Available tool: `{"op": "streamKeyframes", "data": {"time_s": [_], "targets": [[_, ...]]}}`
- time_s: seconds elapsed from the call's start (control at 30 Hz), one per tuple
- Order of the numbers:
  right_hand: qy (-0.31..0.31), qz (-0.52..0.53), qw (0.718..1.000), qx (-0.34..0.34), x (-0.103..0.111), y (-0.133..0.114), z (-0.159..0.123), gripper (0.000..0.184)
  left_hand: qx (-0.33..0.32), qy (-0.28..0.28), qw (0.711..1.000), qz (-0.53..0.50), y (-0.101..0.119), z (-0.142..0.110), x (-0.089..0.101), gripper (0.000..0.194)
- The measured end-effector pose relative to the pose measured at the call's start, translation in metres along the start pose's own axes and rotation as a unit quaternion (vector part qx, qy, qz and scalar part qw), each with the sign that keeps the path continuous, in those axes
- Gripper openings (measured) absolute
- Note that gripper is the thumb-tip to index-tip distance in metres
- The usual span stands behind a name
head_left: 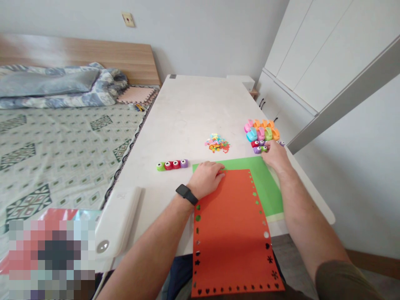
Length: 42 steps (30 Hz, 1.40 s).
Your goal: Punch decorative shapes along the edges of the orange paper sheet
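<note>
An orange sheet of paper (233, 225), with small shapes punched along its side and bottom edges, reaches from the table over my lap. My left hand (206, 179), wearing a black watch, rests with fingers laid out over its upper left corner. Under it lies a green sheet (268, 187). At the right, my right hand (276, 156) has its fingers curled at a small green paper punch (264, 148), which it partly hides. Beside it are red and purple small punches (255, 144). Larger lever punches (261, 130) in pink, blue, green and orange stand just behind.
A pile of colourful paper cutouts (218, 143) lies mid-table. Several small punches (172, 165) form a row at left. A long white device (120, 221) stands on the table's near left edge. A bed (68, 146) is on the left, a white cabinet (312, 50) on the right.
</note>
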State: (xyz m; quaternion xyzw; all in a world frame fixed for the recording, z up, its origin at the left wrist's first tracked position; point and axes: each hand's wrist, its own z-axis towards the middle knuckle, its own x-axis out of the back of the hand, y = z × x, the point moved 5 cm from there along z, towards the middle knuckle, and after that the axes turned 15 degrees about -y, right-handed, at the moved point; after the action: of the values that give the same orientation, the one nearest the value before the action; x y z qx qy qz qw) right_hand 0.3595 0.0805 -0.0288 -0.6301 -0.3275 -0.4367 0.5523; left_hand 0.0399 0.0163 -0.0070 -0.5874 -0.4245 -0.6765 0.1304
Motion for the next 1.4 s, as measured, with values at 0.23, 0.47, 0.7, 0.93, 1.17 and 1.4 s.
{"op": "streamKeyframes", "data": {"time_s": [0.23, 0.47, 0.7, 0.93, 1.17, 1.4], "targets": [[0.013, -0.022, 1.0, 0.003, 0.001, -0.002, -0.001, 0.03, 0.0, -0.001, 1.0, 0.005, -0.001, 0.0, 0.0, 0.023], [-0.011, -0.027, 1.0, -0.008, 0.009, -0.019, -0.011, 0.034, -0.002, 0.0, 1.0, 0.007, -0.001, 0.0, -0.002, 0.023], [-0.039, -0.067, 0.997, -0.03, 0.01, -0.029, -0.015, 0.048, 0.003, -0.002, 1.0, 0.01, -0.001, 0.001, -0.002, 0.023], [-0.03, -0.058, 0.998, -0.023, 0.009, -0.028, -0.014, 0.043, 0.005, -0.006, 1.0, 0.008, 0.0, 0.001, -0.001, 0.023], [-0.011, -0.045, 0.999, -0.011, 0.006, -0.022, -0.011, 0.042, 0.002, -0.004, 1.0, 0.01, 0.0, 0.001, 0.0, 0.024], [-0.01, -0.037, 0.999, -0.009, 0.006, -0.02, -0.01, 0.043, 0.0, 0.0, 1.0, 0.01, -0.002, 0.001, -0.002, 0.023]]}}
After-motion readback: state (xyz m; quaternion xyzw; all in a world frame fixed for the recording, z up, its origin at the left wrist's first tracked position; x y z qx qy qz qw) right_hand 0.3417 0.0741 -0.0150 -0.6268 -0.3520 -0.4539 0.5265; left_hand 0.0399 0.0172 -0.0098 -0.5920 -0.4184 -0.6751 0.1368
